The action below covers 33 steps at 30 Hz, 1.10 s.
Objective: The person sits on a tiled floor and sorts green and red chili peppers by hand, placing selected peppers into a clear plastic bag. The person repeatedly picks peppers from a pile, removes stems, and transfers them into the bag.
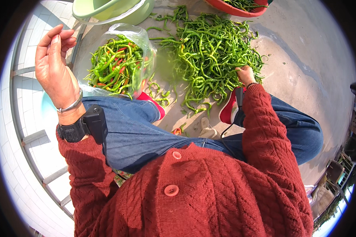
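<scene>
A large heap of long green chili peppers (207,56) lies on the concrete floor in front of me. At its right lower edge, my right hand (245,75) touches the peppers, fingers bent together; whether it grips one cannot be told. My left hand (55,59) is raised to the left of a clear plastic bag (149,53), its fingers curled loosely, with no pepper visible in it. Green and red peppers (115,66) fill the bag, whose mouth is open.
Behind the bag stands a light green basin (136,14). A red basin (234,10) holding green peppers is at the top. Loose peppers (163,94) lie between my red shoes (154,105). Metal bars (34,137) run along the left over pale tiles.
</scene>
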Each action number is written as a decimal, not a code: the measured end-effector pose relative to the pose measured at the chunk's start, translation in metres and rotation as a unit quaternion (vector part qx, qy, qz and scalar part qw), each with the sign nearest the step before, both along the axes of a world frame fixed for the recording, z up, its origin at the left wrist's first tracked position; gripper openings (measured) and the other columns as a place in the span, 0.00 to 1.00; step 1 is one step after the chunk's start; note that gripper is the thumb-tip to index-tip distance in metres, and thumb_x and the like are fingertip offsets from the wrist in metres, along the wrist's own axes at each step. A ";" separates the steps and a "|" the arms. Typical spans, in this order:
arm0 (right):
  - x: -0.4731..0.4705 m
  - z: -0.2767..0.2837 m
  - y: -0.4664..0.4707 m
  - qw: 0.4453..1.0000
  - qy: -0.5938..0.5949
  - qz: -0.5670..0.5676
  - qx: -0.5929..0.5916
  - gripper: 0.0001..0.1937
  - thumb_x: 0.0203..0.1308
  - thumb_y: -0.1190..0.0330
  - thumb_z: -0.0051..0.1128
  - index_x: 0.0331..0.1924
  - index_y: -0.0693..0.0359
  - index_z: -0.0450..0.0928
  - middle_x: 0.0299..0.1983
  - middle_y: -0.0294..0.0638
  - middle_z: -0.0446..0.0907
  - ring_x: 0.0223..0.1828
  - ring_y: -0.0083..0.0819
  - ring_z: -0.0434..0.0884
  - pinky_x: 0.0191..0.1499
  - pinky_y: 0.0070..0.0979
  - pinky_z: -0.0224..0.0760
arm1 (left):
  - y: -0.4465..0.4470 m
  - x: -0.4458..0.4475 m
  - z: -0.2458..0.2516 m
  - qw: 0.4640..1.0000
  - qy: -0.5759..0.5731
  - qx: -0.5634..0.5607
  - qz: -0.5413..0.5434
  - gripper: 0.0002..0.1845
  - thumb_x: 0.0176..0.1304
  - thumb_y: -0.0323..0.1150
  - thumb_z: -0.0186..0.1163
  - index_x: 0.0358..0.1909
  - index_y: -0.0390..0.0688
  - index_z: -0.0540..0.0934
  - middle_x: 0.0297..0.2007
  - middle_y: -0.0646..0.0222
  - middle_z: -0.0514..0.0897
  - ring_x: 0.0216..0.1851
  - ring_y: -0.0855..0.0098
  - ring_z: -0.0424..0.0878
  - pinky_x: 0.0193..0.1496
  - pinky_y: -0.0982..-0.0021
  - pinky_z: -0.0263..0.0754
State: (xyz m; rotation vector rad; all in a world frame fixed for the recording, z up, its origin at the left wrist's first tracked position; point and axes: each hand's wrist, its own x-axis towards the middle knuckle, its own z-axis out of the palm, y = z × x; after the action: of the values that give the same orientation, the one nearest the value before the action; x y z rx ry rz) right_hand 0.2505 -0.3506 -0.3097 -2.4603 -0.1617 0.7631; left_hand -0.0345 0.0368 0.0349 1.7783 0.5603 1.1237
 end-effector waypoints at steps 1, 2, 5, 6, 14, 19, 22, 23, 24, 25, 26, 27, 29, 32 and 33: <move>0.003 0.014 0.010 1.000 -0.003 0.017 -0.001 0.20 0.48 0.56 0.60 0.24 0.70 0.80 0.20 0.49 0.80 0.22 0.37 0.81 0.31 0.33 0.75 | 0.000 0.000 0.001 1.000 0.001 0.001 0.000 0.11 0.71 0.26 0.48 0.49 0.33 0.77 0.40 0.60 0.83 0.42 0.72 0.80 0.52 0.73 0.75; 0.006 0.030 0.019 0.999 0.016 0.032 -0.004 0.20 0.49 0.56 0.59 0.23 0.70 0.79 0.19 0.48 0.79 0.20 0.36 0.80 0.29 0.32 0.75 | -0.001 0.000 0.001 1.000 0.000 0.004 -0.008 0.11 0.71 0.26 0.48 0.49 0.33 0.77 0.40 0.60 0.83 0.42 0.72 0.80 0.52 0.73 0.75; 0.005 0.080 0.041 0.995 0.039 0.013 0.087 0.21 0.52 0.54 0.57 0.22 0.68 0.76 0.16 0.41 0.75 0.13 0.29 0.75 0.21 0.27 0.70 | -0.001 0.000 0.003 1.000 -0.002 0.011 -0.007 0.11 0.71 0.26 0.48 0.49 0.33 0.77 0.40 0.59 0.83 0.42 0.72 0.81 0.52 0.73 0.75; 0.003 0.095 0.048 0.992 0.059 -0.005 0.107 0.20 0.53 0.54 0.57 0.22 0.66 0.76 0.15 0.39 0.73 0.13 0.27 0.73 0.20 0.27 0.69 | 0.000 -0.001 0.003 1.000 -0.005 0.008 -0.004 0.11 0.71 0.26 0.48 0.49 0.33 0.77 0.40 0.59 0.83 0.42 0.72 0.81 0.52 0.73 0.75; 0.008 0.193 0.072 0.950 0.203 0.016 0.235 0.12 0.60 0.57 0.54 0.32 0.58 0.77 0.21 0.29 0.72 0.23 0.20 0.74 0.30 0.21 0.73 | 0.012 -0.013 0.000 0.999 -0.018 0.021 -0.015 0.11 0.70 0.26 0.49 0.48 0.33 0.77 0.40 0.59 0.83 0.42 0.72 0.81 0.51 0.72 0.76; 0.002 0.179 0.083 0.953 0.116 0.069 0.270 0.10 0.61 0.63 0.57 0.36 0.62 0.76 0.32 0.36 0.80 0.35 0.22 0.80 0.37 0.21 0.75 | 0.009 -0.014 0.001 1.000 -0.021 0.017 -0.015 0.11 0.70 0.26 0.50 0.48 0.33 0.78 0.39 0.60 0.84 0.40 0.74 0.80 0.50 0.73 0.75; -0.013 0.150 0.086 0.935 0.135 0.039 0.325 0.07 0.62 0.70 0.57 0.41 0.61 0.74 0.36 0.37 0.82 0.42 0.25 0.82 0.44 0.22 0.74 | 0.004 -0.011 0.002 0.999 -0.033 0.009 -0.014 0.11 0.69 0.26 0.50 0.47 0.33 0.78 0.37 0.62 0.84 0.37 0.75 0.80 0.48 0.74 0.75; -0.019 0.144 0.085 0.909 0.157 0.013 0.385 0.07 0.62 0.72 0.56 0.43 0.61 0.73 0.37 0.38 0.82 0.44 0.26 0.82 0.47 0.22 0.73 | 0.002 -0.011 0.003 1.000 -0.027 0.006 -0.012 0.11 0.70 0.26 0.50 0.48 0.33 0.78 0.38 0.62 0.83 0.38 0.75 0.79 0.49 0.74 0.74; -0.018 0.141 0.085 0.910 0.191 -0.013 0.368 0.08 0.62 0.74 0.55 0.44 0.60 0.72 0.43 0.40 0.82 0.47 0.28 0.82 0.51 0.23 0.71 | 0.000 -0.012 0.004 1.000 -0.017 0.002 -0.012 0.11 0.70 0.26 0.49 0.49 0.33 0.77 0.38 0.62 0.82 0.39 0.74 0.79 0.50 0.73 0.74; -0.020 0.140 0.086 0.900 0.191 -0.006 0.392 0.09 0.62 0.74 0.56 0.45 0.60 0.72 0.47 0.41 0.81 0.49 0.29 0.81 0.55 0.24 0.69 | 0.000 -0.012 0.005 1.000 -0.017 -0.003 -0.011 0.11 0.70 0.27 0.49 0.49 0.34 0.77 0.38 0.63 0.82 0.39 0.75 0.79 0.50 0.73 0.74; -0.021 0.141 0.085 0.880 0.209 0.007 0.426 0.09 0.62 0.75 0.56 0.45 0.59 0.72 0.47 0.41 0.81 0.51 0.29 0.80 0.57 0.24 0.67 | -0.001 -0.012 0.006 1.000 -0.018 -0.006 -0.013 0.11 0.70 0.27 0.49 0.49 0.34 0.77 0.38 0.63 0.82 0.39 0.75 0.78 0.50 0.73 0.73; -0.020 0.144 0.085 0.863 0.218 0.008 0.455 0.09 0.62 0.75 0.55 0.46 0.59 0.72 0.48 0.42 0.80 0.53 0.29 0.79 0.58 0.25 0.66 | -0.001 -0.011 0.007 1.000 -0.016 -0.015 -0.004 0.11 0.70 0.27 0.49 0.49 0.34 0.77 0.38 0.64 0.82 0.39 0.75 0.78 0.50 0.73 0.73; -0.020 0.150 0.084 0.834 0.257 0.004 0.488 0.15 0.63 0.75 0.54 0.53 0.60 0.71 0.49 0.40 0.80 0.54 0.27 0.78 0.58 0.24 0.66 | -0.001 -0.010 0.006 0.999 -0.029 -0.006 -0.015 0.10 0.70 0.26 0.50 0.47 0.34 0.78 0.36 0.64 0.83 0.37 0.77 0.79 0.47 0.76 0.74; -0.015 0.153 0.083 0.827 0.276 -0.032 0.488 0.22 0.63 0.77 0.53 0.61 0.59 0.66 0.50 0.40 0.80 0.51 0.24 0.78 0.55 0.20 0.67 | -0.001 -0.010 0.006 0.999 -0.034 -0.006 -0.012 0.10 0.69 0.25 0.50 0.46 0.34 0.78 0.36 0.64 0.84 0.36 0.78 0.79 0.46 0.77 0.74; -0.014 0.151 0.083 0.823 0.244 -0.002 0.513 0.22 0.63 0.77 0.52 0.61 0.59 0.67 0.48 0.39 0.80 0.50 0.24 0.78 0.53 0.21 0.68 | -0.002 -0.010 0.006 0.999 -0.037 -0.010 -0.016 0.10 0.69 0.25 0.50 0.46 0.34 0.78 0.36 0.65 0.84 0.35 0.78 0.79 0.46 0.77 0.74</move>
State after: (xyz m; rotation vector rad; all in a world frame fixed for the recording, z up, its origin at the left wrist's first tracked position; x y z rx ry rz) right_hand 0.2366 -0.2672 -0.1585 -1.2027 -0.2788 0.9443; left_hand -0.0445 0.0353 0.0410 1.7151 0.4944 1.1530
